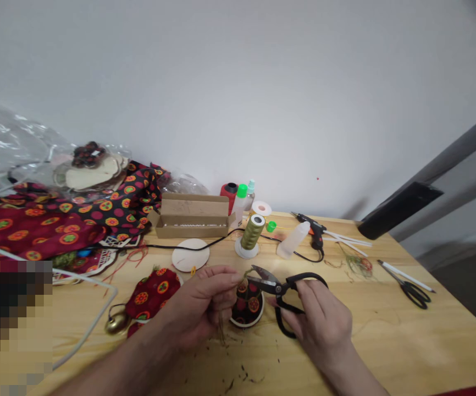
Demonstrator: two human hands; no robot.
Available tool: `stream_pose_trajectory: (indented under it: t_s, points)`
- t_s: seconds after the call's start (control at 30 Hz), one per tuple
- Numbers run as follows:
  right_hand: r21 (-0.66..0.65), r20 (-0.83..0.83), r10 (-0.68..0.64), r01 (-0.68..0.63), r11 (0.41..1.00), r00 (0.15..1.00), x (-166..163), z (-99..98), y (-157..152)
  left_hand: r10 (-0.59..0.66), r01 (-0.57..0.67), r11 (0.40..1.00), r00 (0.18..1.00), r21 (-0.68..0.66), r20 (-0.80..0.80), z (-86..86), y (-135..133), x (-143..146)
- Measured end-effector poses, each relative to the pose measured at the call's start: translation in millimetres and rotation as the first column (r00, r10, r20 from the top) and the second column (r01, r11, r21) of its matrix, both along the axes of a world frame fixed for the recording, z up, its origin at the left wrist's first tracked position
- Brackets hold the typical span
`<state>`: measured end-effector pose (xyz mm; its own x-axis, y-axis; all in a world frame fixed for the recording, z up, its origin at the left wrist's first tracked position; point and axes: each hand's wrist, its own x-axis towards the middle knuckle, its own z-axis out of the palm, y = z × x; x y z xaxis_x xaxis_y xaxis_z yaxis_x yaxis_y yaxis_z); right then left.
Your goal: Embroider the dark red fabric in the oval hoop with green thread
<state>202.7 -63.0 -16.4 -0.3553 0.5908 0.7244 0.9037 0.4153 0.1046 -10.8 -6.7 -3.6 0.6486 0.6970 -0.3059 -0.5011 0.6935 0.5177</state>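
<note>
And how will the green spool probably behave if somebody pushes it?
The green spool would probably stay upright under a light nudge, since its white base flares wide. A push near the top might tip it, as it stands tall. On its side, its round body would likely roll.

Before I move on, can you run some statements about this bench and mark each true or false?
1. The right hand holds black-handled metal scissors. True.
2. The left hand grips a white plastic bottle. False: it pinches thin olive-green cord.
3. A spool of olive-green thread stands on the pale wooden table. True.
4. The black glue gun lies left of the open brown cardboard box. False: it lies to the box's right.
</note>
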Motion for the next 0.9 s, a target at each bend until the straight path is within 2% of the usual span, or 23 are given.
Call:
stream_pose_trajectory:
  t_s: [0.53, 0.7, 0.8, 0.9]
  points:
    - [0.068, 0.045, 0.019, -0.022, 0.997, 0.999, 0.9, 1.2, 0.0, -0.017, 0.018, 0.999, 1.0, 0.032, -0.008, 5.0, -1.7, -0.1]
    - [0.11, 0.077, 0.024, -0.032, 0.993, 0.997, 2.8, 0.1, 2.5, 0.005, -0.002, 0.999, 0.997, 0.044, -0.071, 4.8, -2.6, 0.1]
    - [0.083, 0.088, 0.021, -0.029, 0.996, 0.996, 0.6, -0.8, 2.7, 0.014, -0.01, 0.999, 0.994, 0.04, -0.105, 5.4, -3.0, 0.6]
    - [0.025, 0.013, 0.033, -0.033, 0.999, 0.999, 2.6, -3.2, -1.1, 0.014, -0.01, 0.999, 0.993, 0.033, -0.119, 5.2, -2.9, 0.5]
